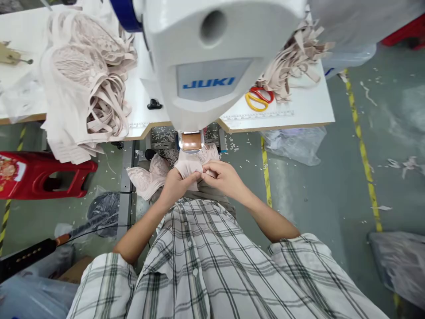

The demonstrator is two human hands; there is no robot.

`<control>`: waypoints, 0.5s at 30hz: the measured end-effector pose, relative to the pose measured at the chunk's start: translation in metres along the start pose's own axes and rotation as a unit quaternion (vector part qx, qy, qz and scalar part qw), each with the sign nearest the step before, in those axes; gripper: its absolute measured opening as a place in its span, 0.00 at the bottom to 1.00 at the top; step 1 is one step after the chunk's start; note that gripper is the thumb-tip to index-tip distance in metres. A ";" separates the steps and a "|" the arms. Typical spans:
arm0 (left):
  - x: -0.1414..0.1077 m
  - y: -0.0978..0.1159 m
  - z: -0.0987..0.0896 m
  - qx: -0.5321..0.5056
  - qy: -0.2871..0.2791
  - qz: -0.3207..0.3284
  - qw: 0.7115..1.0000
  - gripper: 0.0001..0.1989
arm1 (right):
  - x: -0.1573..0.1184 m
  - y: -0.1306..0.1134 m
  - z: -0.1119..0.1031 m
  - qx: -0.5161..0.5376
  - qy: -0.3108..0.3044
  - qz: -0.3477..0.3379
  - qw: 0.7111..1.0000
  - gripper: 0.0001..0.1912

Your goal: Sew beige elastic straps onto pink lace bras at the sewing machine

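Observation:
A pale pink lace bra (158, 170) lies across my lap, below the head of a white JUKI sewing machine (229, 37). My left hand (177, 184) pinches the fabric edge between thumb and fingers. Close beside it, my right hand (221, 175) grips the same piece, its thumb and forefinger pressed together near my left thumb. Both hands are just in front of the machine's needle area, where a copper-coloured guard (191, 141) shows. The needle itself is hidden from this angle.
On the left of the white table (312, 108) lies a big pile of pink lace pieces (83, 75). Fabric straps (292, 62) and red-and-yellow scissors (259, 98) lie on the right. A red stool (43, 175) stands at left. Plastic bags (292, 144) hang under the table edge.

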State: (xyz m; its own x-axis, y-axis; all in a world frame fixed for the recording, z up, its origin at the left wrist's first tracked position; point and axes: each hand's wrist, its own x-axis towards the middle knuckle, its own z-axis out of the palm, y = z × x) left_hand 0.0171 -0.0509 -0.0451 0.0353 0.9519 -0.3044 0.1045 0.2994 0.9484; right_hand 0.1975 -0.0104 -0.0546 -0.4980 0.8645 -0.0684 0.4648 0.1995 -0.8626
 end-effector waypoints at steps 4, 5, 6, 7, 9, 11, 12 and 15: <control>0.003 0.003 -0.003 0.023 0.036 -0.014 0.999 0.12 | 0.002 0.004 -0.002 0.032 0.004 0.022 0.999 0.06; 0.004 0.004 -0.004 0.034 0.036 -0.009 0.999 0.13 | 0.002 0.005 -0.005 0.053 0.001 0.029 0.998 0.07; 0.005 0.005 -0.005 0.044 0.031 -0.005 0.999 0.13 | 0.003 0.007 -0.007 0.071 -0.001 0.036 0.997 0.08; 0.005 0.006 -0.007 0.053 0.023 -0.002 0.998 0.14 | 0.003 0.007 -0.011 0.083 0.002 0.042 0.996 0.09; 0.007 0.009 -0.010 0.066 0.007 0.000 0.998 0.14 | 0.003 0.007 -0.016 0.078 0.014 0.043 0.996 0.09; 0.009 0.012 -0.011 0.086 -0.005 0.000 0.996 0.14 | 0.004 0.004 -0.021 0.049 0.022 0.030 0.998 0.08; 0.009 0.014 -0.011 0.099 -0.010 0.001 0.995 0.14 | 0.004 0.002 -0.023 0.035 0.019 0.020 0.999 0.07; 0.008 0.022 -0.010 0.131 -0.024 0.016 0.991 0.14 | 0.004 -0.005 -0.026 0.004 0.009 0.000 1.000 0.04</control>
State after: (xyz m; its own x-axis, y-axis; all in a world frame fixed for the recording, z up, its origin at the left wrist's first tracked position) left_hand 0.0099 -0.0363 -0.0262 0.0884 0.9544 -0.2850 0.3567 0.2368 0.9037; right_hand 0.2126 0.0042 -0.0374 -0.4845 0.8727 -0.0599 0.4587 0.1951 -0.8669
